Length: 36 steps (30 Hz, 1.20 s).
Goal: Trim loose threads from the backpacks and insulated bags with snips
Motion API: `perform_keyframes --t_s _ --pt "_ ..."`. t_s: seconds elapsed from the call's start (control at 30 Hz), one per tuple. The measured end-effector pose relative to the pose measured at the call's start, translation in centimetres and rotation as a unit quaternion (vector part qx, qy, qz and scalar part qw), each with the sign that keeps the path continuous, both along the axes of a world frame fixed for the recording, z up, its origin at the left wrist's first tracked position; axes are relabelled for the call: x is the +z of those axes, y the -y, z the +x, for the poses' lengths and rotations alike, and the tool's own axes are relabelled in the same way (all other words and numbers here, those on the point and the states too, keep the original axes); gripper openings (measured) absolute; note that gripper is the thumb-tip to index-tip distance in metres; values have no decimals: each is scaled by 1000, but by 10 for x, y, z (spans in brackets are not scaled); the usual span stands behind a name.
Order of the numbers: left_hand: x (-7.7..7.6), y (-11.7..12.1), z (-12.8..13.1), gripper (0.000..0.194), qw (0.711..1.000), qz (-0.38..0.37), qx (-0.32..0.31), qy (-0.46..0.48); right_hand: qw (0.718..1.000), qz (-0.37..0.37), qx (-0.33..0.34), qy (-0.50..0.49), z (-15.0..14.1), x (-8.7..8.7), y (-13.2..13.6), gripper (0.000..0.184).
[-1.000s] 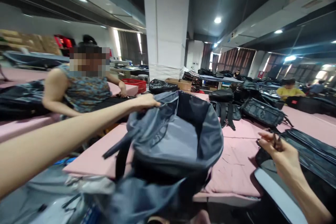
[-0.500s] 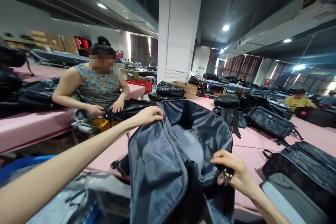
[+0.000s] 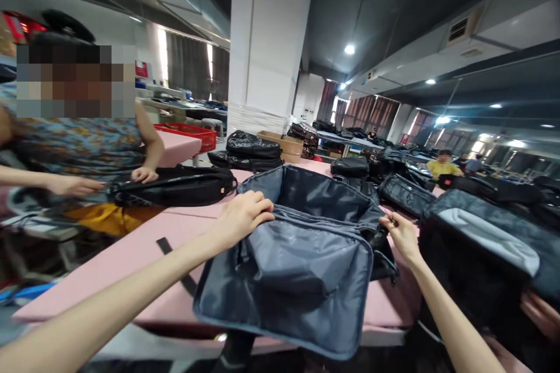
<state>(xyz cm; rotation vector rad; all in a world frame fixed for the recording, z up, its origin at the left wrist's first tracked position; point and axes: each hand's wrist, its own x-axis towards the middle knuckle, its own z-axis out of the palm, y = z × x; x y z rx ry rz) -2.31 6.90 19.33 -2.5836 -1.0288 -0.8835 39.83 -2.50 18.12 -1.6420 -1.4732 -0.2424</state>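
An unzipped backpack [image 3: 301,256] with shiny dark blue-grey lining lies in front of me, its panel folded out towards me over the near table edge. My left hand [image 3: 247,215] is closed on the bag's edge at the left of the opening, fingers curled over the fabric. At the right corner of the opening, my right hand [image 3: 403,236] pinches the bag's edge between thumb and fingers; a small dark part shows at the fingertips, too small to name. A black strap [image 3: 177,265] lies on the table left of the bag.
The pink table [image 3: 118,271] carries more black bags [image 3: 254,145]. At the left a co-worker [image 3: 79,134] handles a black bag [image 3: 175,186]. At the right edge, another person's hand [image 3: 540,309] touches a large black backpack [image 3: 472,268]. A white pillar [image 3: 266,41] stands behind.
My view has turned right and the bag has swung round, its panel now facing me. My right hand has moved up, still at the bag's edge. A large backpack and another person's hand have appeared at right.
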Motion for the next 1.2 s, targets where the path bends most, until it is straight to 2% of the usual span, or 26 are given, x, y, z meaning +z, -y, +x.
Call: perform_keyframes --t_s 0.17,0.23,0.33,0.4,0.5,0.6,0.7,0.77,0.83,1.0,1.2 --pt "-5 10 13 21 999 32 -20 21 1000 -6 1 -15 4 -8 5 39" --pt "-4 11 15 21 999 27 -36 24 1000 2 8 -22 0 -6 7 39" --pt "2 12 21 22 999 -1 -45 15 998 60 -3 -30 -17 4 11 40" --pt "10 11 26 22 999 -42 -35 2 995 98 -10 -8 -37 13 18 39" --pt "24 6 31 20 987 -155 -18 -29 994 80 15 69 -78 22 33 44" --pt "34 -1 33 21 962 -267 -17 -50 988 57 35 137 -117 24 48 28" --pt "36 -5 33 23 950 -308 -14 -45 978 65 48 194 -144 19 53 17" --pt "34 -6 31 24 947 -317 -17 -39 973 64 42 216 -155 15 51 26" --pt "32 -8 29 25 945 -325 -28 -37 973 54 37 223 -163 13 46 31" --pt "28 -13 26 30 931 -358 -64 -29 967 59 52 241 -169 9 40 9" --pt "24 -18 28 32 912 -399 -100 -7 965 92 40 244 -167 4 39 7"
